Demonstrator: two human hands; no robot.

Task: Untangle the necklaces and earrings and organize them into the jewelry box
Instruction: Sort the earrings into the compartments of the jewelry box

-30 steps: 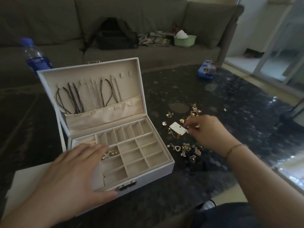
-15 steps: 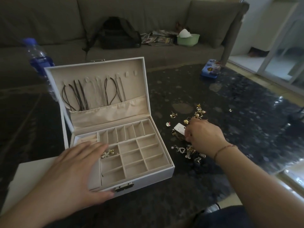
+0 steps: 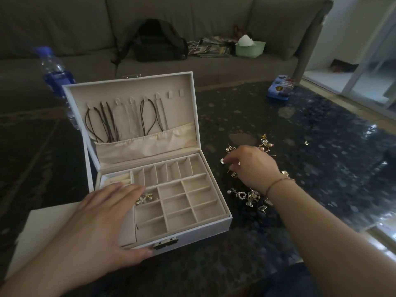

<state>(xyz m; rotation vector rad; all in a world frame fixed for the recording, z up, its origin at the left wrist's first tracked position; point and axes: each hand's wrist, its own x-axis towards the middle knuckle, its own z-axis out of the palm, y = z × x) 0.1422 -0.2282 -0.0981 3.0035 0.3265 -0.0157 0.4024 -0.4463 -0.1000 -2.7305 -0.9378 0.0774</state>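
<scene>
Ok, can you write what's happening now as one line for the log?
left hand: rests on box | right hand: over earrings on table | necklaces: hung in lid

Matt white jewelry box (image 3: pixel 199 234), velvety beige lining; glossy speckled-stone table (image 3: pixel 321 146).

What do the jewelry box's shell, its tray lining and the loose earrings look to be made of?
Jewelry box: smooth white shell, likely faux leather or coated board; matte, no grain visible. Tray lining: beige, soft and non-reflective, probably velvet-like fabric. Loose earrings: glinting gold-toned metal, some with pearl-like beads; plating or solid, cannot tell.
</scene>
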